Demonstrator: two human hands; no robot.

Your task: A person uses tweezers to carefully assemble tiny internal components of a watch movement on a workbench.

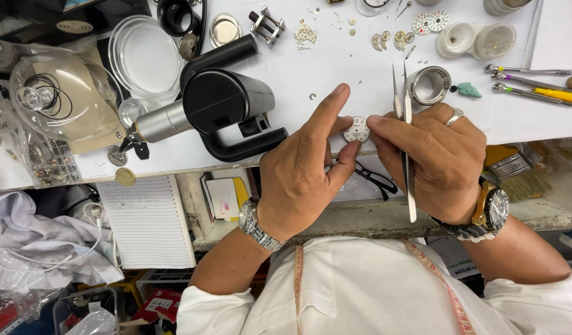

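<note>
Dial (356, 129), small, round and white, sits pinched between both hands above the bench (335, 68) edge; it looks already free of its watch, with loose parts lying beyond the fingers; left hand (301, 177) closes thumb and forefinger on its left rim; right hand (438, 158) grips its right rim, tweezers (405, 130) tucked under the fingers.

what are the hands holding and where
Both hands, left and right, pinch a small round watch dial by its edges; tweezers lie in the right.

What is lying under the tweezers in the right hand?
Under the tweezers are the right hand and white bench top. Their lower end crosses black eyeglasses. The hand covers their middle section.
</note>
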